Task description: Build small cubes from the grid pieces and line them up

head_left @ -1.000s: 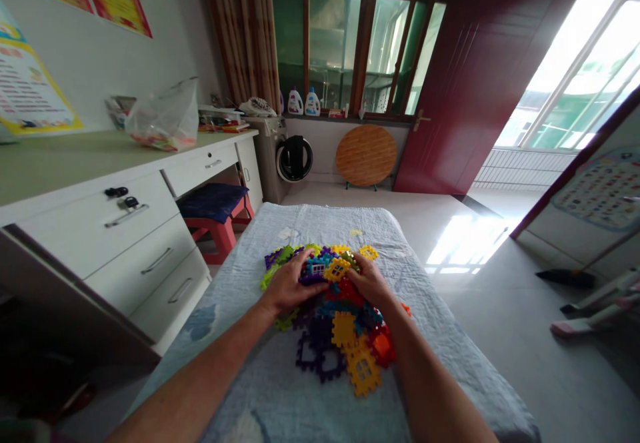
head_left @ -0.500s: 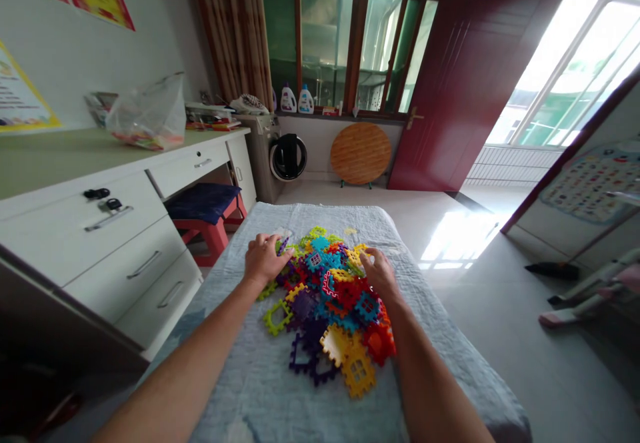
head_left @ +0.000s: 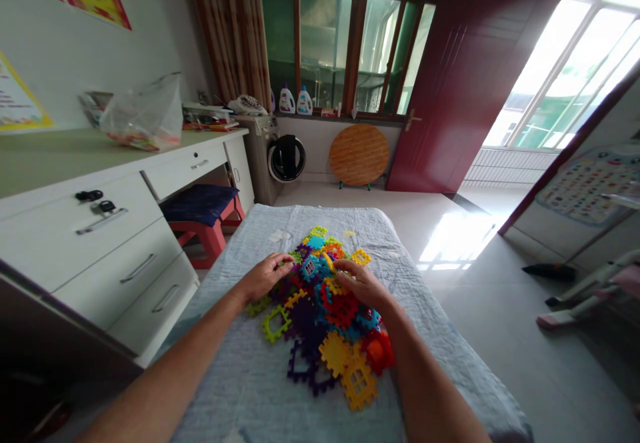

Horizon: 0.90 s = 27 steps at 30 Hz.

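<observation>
A heap of interlocking plastic building tiles with notched edges lies on a cloth-covered table [head_left: 210, 390]. My left hand [head_left: 265, 276] is at the heap's left side, thumb and fingers apart, with nothing visible between them. Over the heap's right side, my right hand [head_left: 364, 282] has its fingertips closed on a yellow building tile [head_left: 329, 261] that stands tilted on edge. A blue window tile [head_left: 311, 268] lies between the hands. Nearer me are a green frame tile [head_left: 276, 324], a yellow window tile [head_left: 359, 380] and a red tile [head_left: 379, 351]. My right fingers hide part of the heap.
A white desk [head_left: 115, 220] with drawers runs along the left, a plastic bag [head_left: 145, 116] on top. Beside it stands a red stool [head_left: 207, 230] with a dark cushion. A washing machine [head_left: 260, 156] and a round wooden tabletop [head_left: 359, 154] are beyond the table.
My right hand has moved left over the heap and closed on a yellow tile. My left hand has shifted slightly down, away from a purple tile. Some tiles in the heap have shifted.
</observation>
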### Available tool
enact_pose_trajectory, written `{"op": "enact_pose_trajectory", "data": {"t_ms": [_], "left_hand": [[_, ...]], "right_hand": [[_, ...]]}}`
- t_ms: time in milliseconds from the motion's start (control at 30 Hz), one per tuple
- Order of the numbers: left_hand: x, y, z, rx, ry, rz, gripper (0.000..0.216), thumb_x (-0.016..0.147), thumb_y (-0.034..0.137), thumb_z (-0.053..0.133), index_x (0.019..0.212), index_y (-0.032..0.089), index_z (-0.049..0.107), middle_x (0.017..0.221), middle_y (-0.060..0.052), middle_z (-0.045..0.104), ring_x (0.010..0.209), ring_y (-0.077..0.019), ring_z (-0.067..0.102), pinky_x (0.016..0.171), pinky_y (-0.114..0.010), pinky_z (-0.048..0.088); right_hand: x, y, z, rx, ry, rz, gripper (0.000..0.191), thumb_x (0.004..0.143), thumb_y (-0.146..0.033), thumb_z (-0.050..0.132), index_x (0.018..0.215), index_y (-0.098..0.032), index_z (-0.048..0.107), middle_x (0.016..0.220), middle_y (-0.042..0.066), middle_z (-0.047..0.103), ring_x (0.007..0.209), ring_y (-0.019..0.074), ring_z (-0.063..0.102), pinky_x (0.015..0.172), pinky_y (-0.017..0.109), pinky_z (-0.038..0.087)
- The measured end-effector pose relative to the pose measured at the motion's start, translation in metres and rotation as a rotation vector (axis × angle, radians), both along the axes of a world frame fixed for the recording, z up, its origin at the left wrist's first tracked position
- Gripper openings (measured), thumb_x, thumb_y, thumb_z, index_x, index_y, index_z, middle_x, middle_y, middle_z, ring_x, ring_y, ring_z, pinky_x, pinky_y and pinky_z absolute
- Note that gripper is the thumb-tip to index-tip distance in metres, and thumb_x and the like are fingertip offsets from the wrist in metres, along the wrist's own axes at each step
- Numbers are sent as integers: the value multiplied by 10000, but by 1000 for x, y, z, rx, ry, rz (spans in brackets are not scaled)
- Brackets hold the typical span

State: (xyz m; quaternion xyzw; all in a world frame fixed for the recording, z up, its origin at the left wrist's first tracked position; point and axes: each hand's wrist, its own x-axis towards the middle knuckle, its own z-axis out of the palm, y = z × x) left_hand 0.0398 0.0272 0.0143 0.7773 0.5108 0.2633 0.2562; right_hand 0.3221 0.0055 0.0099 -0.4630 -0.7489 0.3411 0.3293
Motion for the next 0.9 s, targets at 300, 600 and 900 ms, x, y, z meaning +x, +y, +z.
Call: {"op": "enact_pose_trajectory", "data": {"t_ms": [300, 600, 900], "left_hand": [[39, 67, 19, 67, 446, 105, 430, 876, 506, 359, 1065, 254, 652, 1224, -69, 541, 1094, -223, 537, 949, -351, 405], [105, 123, 9, -33, 492, 103, 653, 732, 649, 492, 1263, 270, 527, 1482, -120, 297, 1304, -400, 300, 987, -518, 316], [105, 114, 14, -179, 530, -172, 495, 677, 605, 569, 991, 238, 681, 1193, -77, 618, 1114, -299, 519, 951, -393, 374]], "right_hand": [[37, 25, -24, 165, -143, -463, 289, 849, -344, 459, 1059, -245, 630, 1134, 57, 626, 1115, 242, 521, 977, 441, 371], [36, 27, -42, 110, -326, -476, 310, 817, -298, 494, 1100, -273, 617, 1203, 83, 599, 1201, 298, 453, 1014, 512, 269], [31, 19, -20, 37, -269, -295, 311, 833, -264, 478, 1108, -208, 612, 1153, 97, 596, 1126, 250, 510, 1006, 421, 328]]}}
